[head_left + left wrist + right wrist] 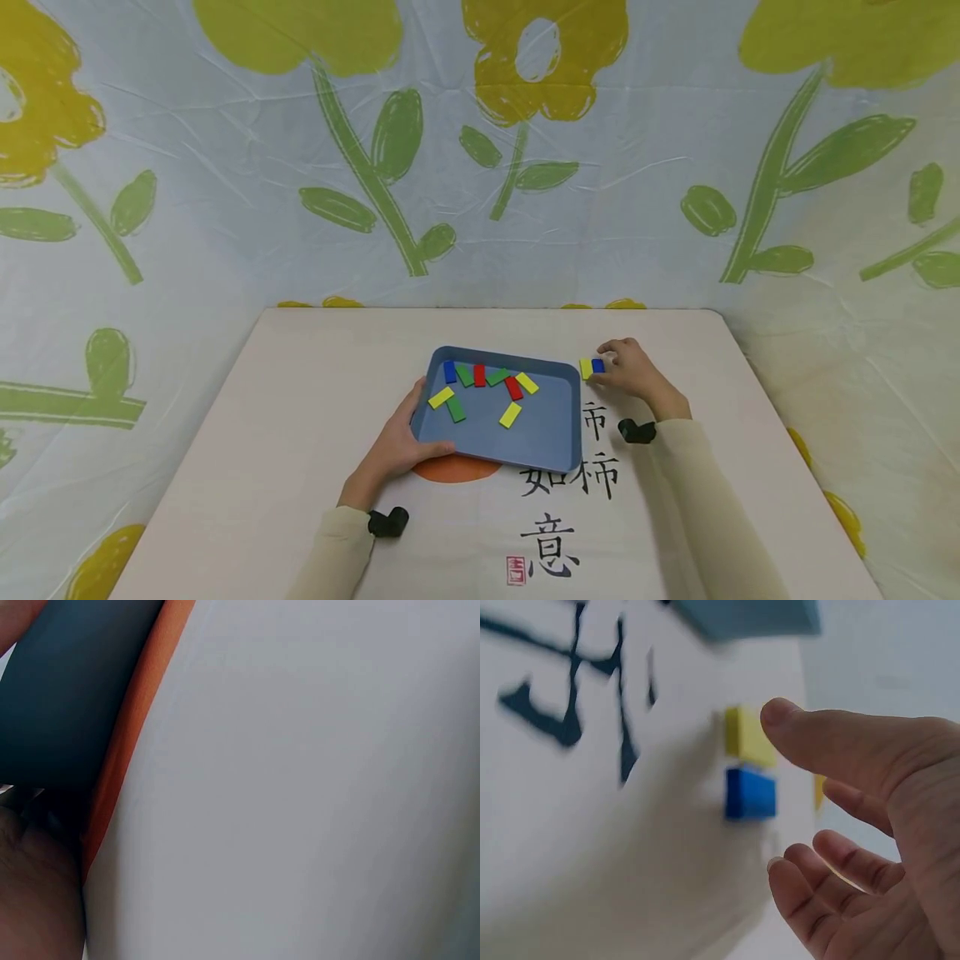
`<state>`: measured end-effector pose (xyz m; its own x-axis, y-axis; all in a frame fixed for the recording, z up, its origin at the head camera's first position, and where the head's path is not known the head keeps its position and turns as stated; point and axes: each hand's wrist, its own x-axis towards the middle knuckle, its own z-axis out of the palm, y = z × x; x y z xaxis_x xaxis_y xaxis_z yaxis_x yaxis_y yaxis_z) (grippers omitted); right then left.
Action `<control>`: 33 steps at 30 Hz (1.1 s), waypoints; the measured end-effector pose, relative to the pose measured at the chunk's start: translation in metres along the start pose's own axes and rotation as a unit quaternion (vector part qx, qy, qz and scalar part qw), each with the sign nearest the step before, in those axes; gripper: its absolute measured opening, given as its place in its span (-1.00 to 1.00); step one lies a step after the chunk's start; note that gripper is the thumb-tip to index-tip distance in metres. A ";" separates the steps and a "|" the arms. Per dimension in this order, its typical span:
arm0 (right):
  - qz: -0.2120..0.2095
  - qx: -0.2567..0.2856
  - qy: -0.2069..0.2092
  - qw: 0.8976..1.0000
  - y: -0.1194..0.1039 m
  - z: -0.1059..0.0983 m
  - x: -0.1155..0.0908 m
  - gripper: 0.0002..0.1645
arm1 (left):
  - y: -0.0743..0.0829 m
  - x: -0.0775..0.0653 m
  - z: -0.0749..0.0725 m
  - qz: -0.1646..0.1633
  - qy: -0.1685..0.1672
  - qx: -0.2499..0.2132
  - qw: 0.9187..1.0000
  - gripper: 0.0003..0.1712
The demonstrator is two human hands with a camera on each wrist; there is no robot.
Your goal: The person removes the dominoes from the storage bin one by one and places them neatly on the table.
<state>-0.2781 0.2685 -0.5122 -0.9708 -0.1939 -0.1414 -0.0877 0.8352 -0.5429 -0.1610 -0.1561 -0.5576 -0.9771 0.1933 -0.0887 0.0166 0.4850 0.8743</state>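
Note:
My left hand [396,443] holds the blue-grey tray [540,446] by its left end, with the thumb along the near edge and the fingers up the left side. Several small yellow, green, red and blue blocks lie flat in the tray, mostly toward its far and left sides. My right hand [632,371] is beyond the tray's right end, thumb and fingers spread apart around two blocks. A yellow block [751,736] and a blue block [751,793] rest side by side on the table there. In the right wrist view the thumb tip overlaps the yellow block's edge.
The tray stands on a pale table mat [300,400] printed with black characters [551,546], a red seal and an orange shape [457,469]. A white cloth with yellow flowers [551,62] hangs behind the table and at both sides.

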 end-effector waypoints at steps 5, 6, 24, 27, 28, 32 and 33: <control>-0.040 0.004 0.007 0.999 -0.020 -0.001 -0.004 -0.25 | 0.000 0.000 0.000 -0.001 0.001 0.001 1.000 0.45; -0.048 0.006 0.008 0.999 -0.025 0.000 -0.006 -0.26 | -0.001 -0.001 0.000 -0.001 0.001 0.000 1.000 0.45; -0.137 0.003 -0.077 0.988 -0.099 0.055 -0.026 -0.73 | -0.005 -0.001 -0.001 0.002 0.004 -0.005 1.000 0.47; -0.133 -0.007 -0.109 0.985 -0.104 0.062 -0.027 -0.82 | -0.005 -0.001 -0.001 0.004 0.003 -0.008 1.000 0.47; -0.128 -0.010 -0.115 0.985 -0.105 0.064 -0.028 -0.81 | -0.006 -0.001 -0.001 0.004 0.003 -0.009 1.000 0.46; -0.128 -0.025 -0.123 0.984 -0.108 0.069 -0.027 -0.75 | -0.005 -0.001 0.000 0.004 0.002 -0.010 1.000 0.46; -0.132 -0.024 -0.125 0.983 -0.109 0.070 -0.026 -0.72 | -0.005 -0.001 0.000 0.003 0.002 -0.009 1.000 0.46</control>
<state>-0.2275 0.1463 -0.5067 -0.8282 -0.5221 -0.2036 -0.3451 0.7614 -0.5488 -0.1604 -0.1586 -0.5614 -0.9777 0.1935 -0.0820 0.0187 0.4688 0.8831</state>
